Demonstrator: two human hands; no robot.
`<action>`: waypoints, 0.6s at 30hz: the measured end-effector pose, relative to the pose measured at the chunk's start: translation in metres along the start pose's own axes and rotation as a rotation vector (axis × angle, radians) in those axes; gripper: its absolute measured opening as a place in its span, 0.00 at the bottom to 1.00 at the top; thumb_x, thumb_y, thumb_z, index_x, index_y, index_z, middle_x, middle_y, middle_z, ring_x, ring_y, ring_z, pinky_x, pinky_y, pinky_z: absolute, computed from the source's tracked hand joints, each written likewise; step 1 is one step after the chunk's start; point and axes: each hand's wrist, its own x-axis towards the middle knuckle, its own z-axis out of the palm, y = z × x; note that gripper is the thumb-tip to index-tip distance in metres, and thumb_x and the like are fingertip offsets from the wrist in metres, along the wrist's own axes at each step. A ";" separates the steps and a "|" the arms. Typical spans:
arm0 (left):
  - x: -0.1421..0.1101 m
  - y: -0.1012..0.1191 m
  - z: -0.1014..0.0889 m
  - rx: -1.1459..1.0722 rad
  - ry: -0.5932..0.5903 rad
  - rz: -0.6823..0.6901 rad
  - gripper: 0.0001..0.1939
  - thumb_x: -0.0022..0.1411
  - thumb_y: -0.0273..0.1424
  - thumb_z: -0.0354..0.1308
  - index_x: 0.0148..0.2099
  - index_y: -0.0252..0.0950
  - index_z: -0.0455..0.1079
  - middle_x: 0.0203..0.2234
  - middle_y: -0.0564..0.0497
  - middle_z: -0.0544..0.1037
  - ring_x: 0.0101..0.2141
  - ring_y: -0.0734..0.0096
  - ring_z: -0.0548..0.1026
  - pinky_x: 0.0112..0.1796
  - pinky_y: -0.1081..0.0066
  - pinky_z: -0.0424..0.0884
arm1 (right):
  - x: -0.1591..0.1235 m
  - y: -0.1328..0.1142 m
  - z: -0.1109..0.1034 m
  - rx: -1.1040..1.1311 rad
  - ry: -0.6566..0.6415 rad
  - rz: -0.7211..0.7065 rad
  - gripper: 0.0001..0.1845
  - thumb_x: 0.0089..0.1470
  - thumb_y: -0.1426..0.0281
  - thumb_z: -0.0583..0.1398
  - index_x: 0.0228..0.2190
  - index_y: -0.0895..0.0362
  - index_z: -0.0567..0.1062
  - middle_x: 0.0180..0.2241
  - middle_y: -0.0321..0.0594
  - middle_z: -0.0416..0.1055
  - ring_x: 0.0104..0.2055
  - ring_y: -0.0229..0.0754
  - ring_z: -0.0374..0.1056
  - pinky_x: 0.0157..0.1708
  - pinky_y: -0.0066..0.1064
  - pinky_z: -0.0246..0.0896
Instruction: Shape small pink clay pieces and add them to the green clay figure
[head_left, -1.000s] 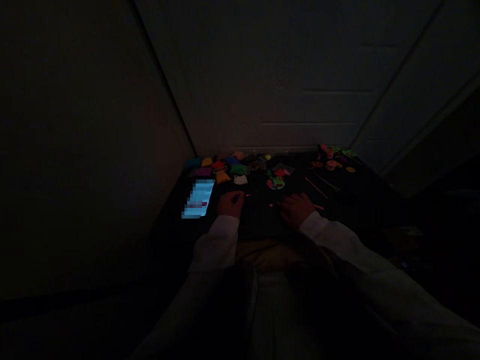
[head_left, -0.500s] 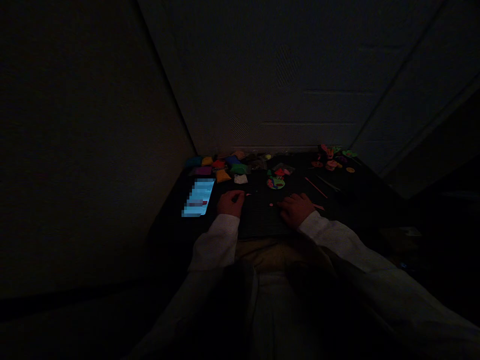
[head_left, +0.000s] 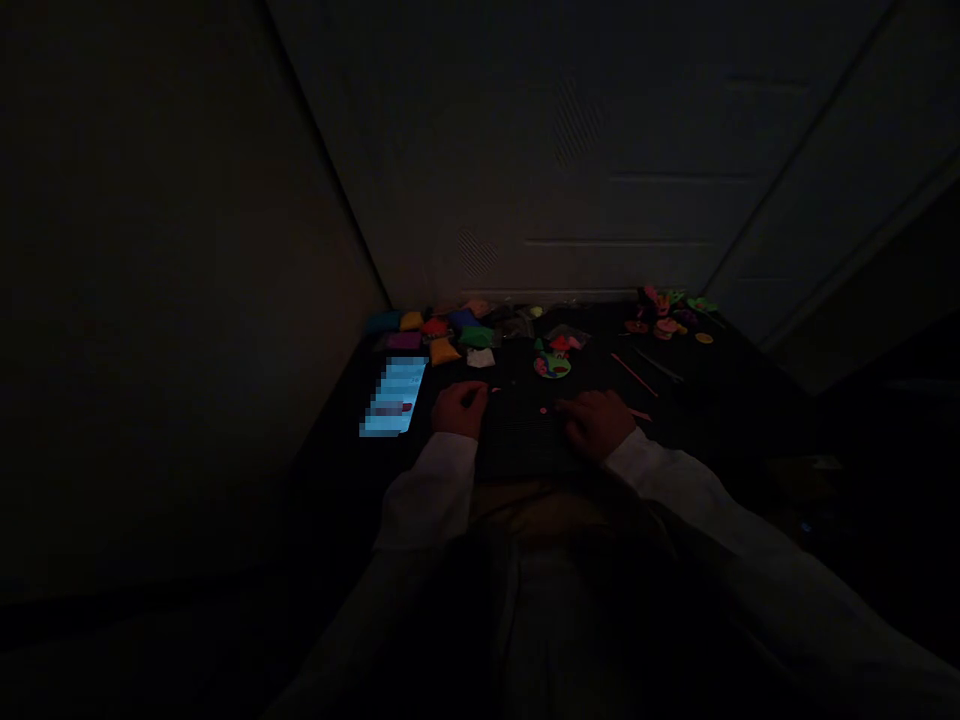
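Observation:
My left hand (head_left: 459,408) rests on the dark mat (head_left: 517,445) with its fingers curled into a loose pinch. Just beyond its fingertips lies a small pink bit (head_left: 496,389); whether anything is between the fingers is too dark to tell. My right hand (head_left: 598,422) lies low over the mat, fingers stretched out and pointing left, holding nothing visible. A small round pink piece (head_left: 544,410) sits to the left of its fingertips. Beside that hand on the right is a flat pink strip (head_left: 640,415). Behind the hands stands a round green disc with coloured shapes (head_left: 553,369).
The room is very dark. A lit phone (head_left: 397,398) lies left of my left hand. Several coloured packets (head_left: 475,337) line the table's back edge. A pink stick (head_left: 634,374) and a thin tool (head_left: 658,364) lie at right, before colourful modelled pieces (head_left: 666,328). A wall (head_left: 585,215) rises behind.
My right hand has shifted very slightly to the right. My left hand and the pink pieces look almost unchanged.

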 end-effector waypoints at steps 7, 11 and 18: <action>-0.001 -0.001 0.002 0.001 0.015 0.012 0.09 0.50 0.32 0.51 0.32 0.36 0.71 0.30 0.51 0.74 0.33 0.71 0.69 0.37 0.71 0.65 | -0.001 0.010 0.003 0.041 0.047 0.051 0.18 0.51 0.67 0.46 0.43 0.55 0.66 0.36 0.42 0.65 0.38 0.40 0.57 0.35 0.32 0.42; -0.001 -0.001 0.001 0.007 0.009 0.017 0.09 0.50 0.32 0.51 0.33 0.36 0.71 0.30 0.51 0.74 0.34 0.71 0.69 0.37 0.71 0.65 | -0.002 0.007 0.001 0.031 0.024 0.009 0.17 0.49 0.66 0.49 0.41 0.50 0.68 0.34 0.39 0.65 0.37 0.41 0.57 0.35 0.34 0.40; -0.001 0.000 0.001 0.025 0.000 0.030 0.11 0.50 0.33 0.51 0.33 0.35 0.71 0.30 0.50 0.74 0.33 0.71 0.69 0.37 0.72 0.65 | -0.001 0.004 0.002 0.002 0.016 -0.025 0.17 0.48 0.66 0.49 0.41 0.51 0.68 0.33 0.40 0.65 0.38 0.43 0.56 0.36 0.37 0.38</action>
